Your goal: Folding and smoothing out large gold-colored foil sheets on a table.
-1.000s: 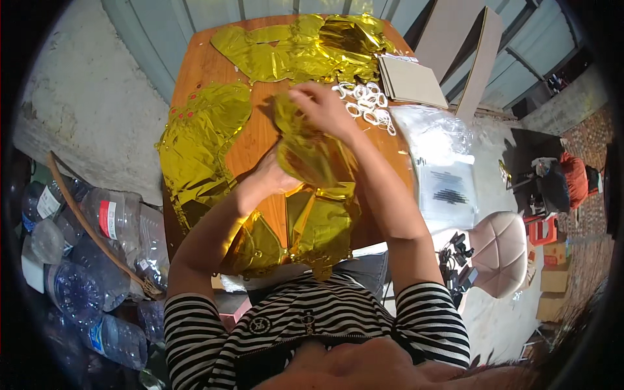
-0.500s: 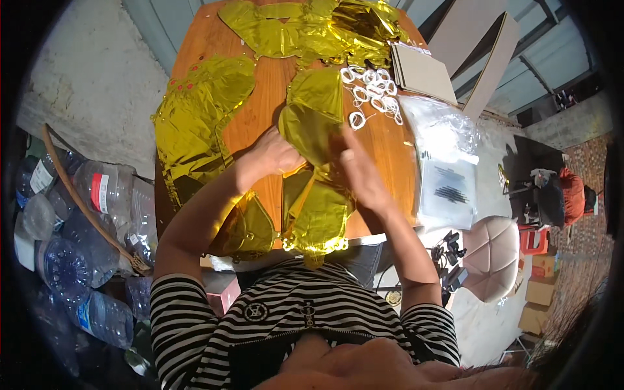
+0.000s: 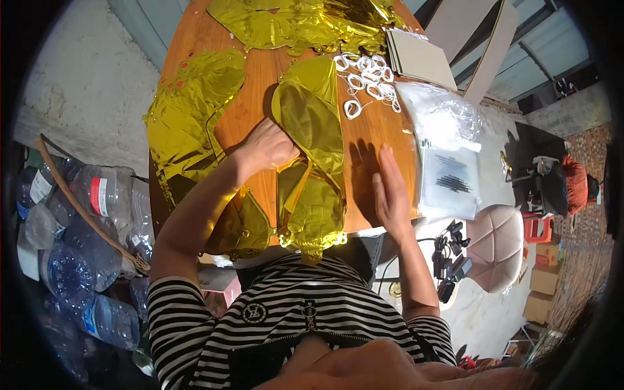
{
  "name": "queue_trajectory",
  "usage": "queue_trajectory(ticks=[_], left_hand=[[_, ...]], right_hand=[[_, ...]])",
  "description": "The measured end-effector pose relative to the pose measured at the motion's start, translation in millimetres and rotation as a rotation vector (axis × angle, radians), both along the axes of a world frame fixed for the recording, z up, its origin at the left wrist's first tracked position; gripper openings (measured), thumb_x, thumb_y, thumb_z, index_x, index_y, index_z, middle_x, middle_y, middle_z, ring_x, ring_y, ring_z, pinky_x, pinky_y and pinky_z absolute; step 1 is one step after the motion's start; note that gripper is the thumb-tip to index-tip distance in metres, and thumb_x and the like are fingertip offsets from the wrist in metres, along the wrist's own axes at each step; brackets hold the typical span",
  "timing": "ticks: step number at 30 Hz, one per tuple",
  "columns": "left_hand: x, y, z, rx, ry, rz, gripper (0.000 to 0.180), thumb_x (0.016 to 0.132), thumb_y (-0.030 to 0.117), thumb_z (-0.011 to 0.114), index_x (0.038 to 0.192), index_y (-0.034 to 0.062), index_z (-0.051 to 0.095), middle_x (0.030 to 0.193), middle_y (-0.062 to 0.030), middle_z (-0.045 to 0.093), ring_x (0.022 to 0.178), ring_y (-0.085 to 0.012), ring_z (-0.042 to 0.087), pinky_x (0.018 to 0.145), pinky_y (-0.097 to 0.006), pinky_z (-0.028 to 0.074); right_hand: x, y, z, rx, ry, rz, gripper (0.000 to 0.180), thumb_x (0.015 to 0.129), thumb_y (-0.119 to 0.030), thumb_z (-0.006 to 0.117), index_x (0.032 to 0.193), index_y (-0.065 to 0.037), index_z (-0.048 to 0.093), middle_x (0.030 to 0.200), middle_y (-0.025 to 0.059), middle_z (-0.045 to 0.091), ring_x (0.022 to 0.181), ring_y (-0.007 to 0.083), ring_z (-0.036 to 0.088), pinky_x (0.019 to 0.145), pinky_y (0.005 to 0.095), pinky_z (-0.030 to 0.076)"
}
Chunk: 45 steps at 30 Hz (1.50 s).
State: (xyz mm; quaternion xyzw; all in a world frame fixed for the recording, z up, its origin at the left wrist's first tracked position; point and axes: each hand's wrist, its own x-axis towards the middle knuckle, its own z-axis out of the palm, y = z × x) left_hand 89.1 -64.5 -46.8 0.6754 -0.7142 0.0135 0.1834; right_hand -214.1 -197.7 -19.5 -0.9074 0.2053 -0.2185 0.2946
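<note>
A flat gold foil balloon (image 3: 311, 140) lies along the middle of the orange wooden table (image 3: 380, 140), its lower end hanging over the near edge. My left hand (image 3: 265, 148) presses on the balloon's left edge with fingers curled. My right hand (image 3: 391, 188) is flat with fingers together, to the right of the balloon and apart from it, over the bare wood. More gold foil balloons lie at the left (image 3: 185, 123) and at the far end (image 3: 292, 23) of the table.
White plastic rings (image 3: 364, 81) lie in a heap right of the balloon. A grey card stack (image 3: 419, 58) and clear plastic bags (image 3: 448, 156) sit at the table's right side. Large water bottles (image 3: 78, 221) stand on the floor at left, a padded stool (image 3: 497, 244) at right.
Both hands lowered the gold balloon from the air onto the table. My right hand has let go and slid off to the right; my left hand stays on it.
</note>
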Motion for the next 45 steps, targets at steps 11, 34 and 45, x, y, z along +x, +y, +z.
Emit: queue_trajectory(ticks=[11,34,45], left_hand=[[-1,-1,-5,0.01,-0.018,0.043,0.032,0.092,0.028,0.058,0.114,0.0073,0.066,0.121,-0.0151,0.065,0.118,-0.033,0.056,0.103,-0.046,0.04],[-3,-3,10,0.259,-0.029,0.078,0.038,0.09,0.027,0.058,0.12,0.0045,0.062,0.124,-0.0199,0.062,0.119,-0.0371,0.056,0.106,-0.049,0.04],[-10,-11,4,-0.147,-0.019,0.145,0.026,0.085,0.019,0.057,0.102,0.0034,0.068,0.124,-0.0184,0.065,0.12,-0.0347,0.056,0.112,-0.05,0.036]], right_hand=[[31,33,9,-0.314,0.153,0.223,0.063,0.096,-0.027,0.064,0.149,0.0,0.044,0.158,0.0214,0.038,0.149,0.0384,0.032,0.123,0.0498,0.022],[123,-5,-17,-0.442,0.3,0.14,0.076,0.103,-0.043,0.048,0.157,0.005,0.023,0.164,0.0256,0.022,0.154,0.0394,0.016,0.126,0.0467,0.013],[123,-5,-16,-0.445,0.232,0.128,0.081,0.104,-0.053,0.041,0.159,0.002,0.02,0.165,0.0256,0.019,0.155,0.0375,0.014,0.126,0.0466,0.012]])
